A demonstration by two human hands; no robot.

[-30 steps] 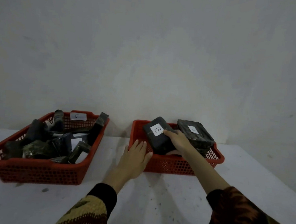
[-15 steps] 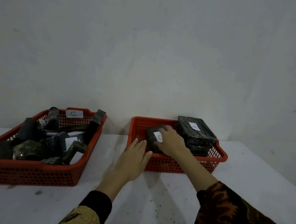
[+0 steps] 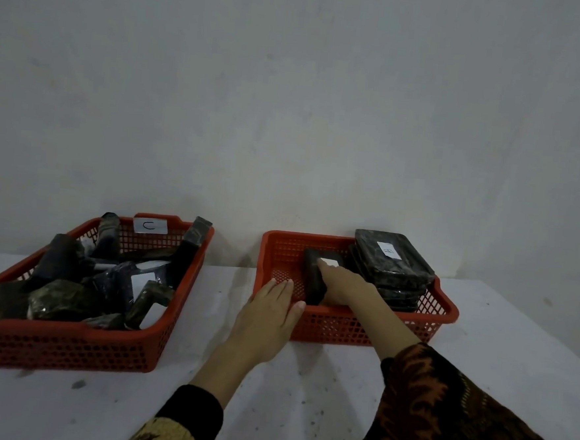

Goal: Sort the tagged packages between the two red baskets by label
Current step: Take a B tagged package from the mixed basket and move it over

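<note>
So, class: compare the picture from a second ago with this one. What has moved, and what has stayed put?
The right hand has lowered the dark package with the white tag from raised above the right red basket down onto its floor, beside the stack of wrapped packages, and still holds it. The left hand stays flat against that basket's near corner. The left red basket and its packages are unchanged.

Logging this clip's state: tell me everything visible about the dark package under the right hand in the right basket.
The dark package is a flat block in glossy dark wrap with a white label on top, partly covered by fingers. It lies in the right red basket, left of a neat stack of similar packages. The right hand rests on it, fingers over its top. The label's letter cannot be read.
</note>
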